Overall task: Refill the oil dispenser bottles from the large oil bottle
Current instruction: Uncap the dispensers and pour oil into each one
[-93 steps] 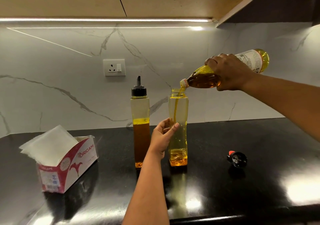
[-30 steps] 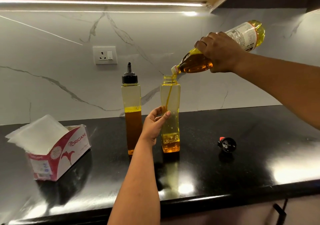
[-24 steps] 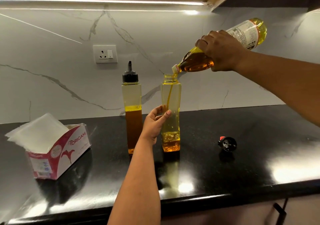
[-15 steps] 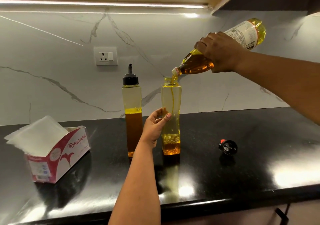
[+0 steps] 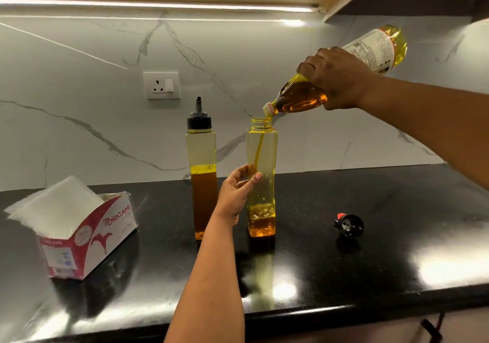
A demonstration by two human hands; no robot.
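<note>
- The large oil bottle (image 5: 304, 98) is tilting neck-down, its long axis running from upper right to lower left, with its mouth sitting just above the open mouth of the uncapped dispenser bottle (image 5: 262, 157).
- That dispenser is standing upright near the middle of the counter (image 5: 397, 237), toward the back edge; a thin stream of oil is falling inside it, and only its bottom part is filled.
- The right hand (image 5: 336, 78) is gripping the large bottle around its shoulder, fingers wrapped over the top, arm reaching in from the right.
- The left hand (image 5: 235, 194) is steadying the dispenser at mid-height, thumb and fingers curving loosely against its left side.
- A capped dispenser bottle (image 5: 201, 162), about half full, is standing just left of the left hand.
- The loose black cap (image 5: 349, 225) is lying to the right, well apart.
- A tissue box (image 5: 87, 231) is sitting near the counter's left end.
</note>
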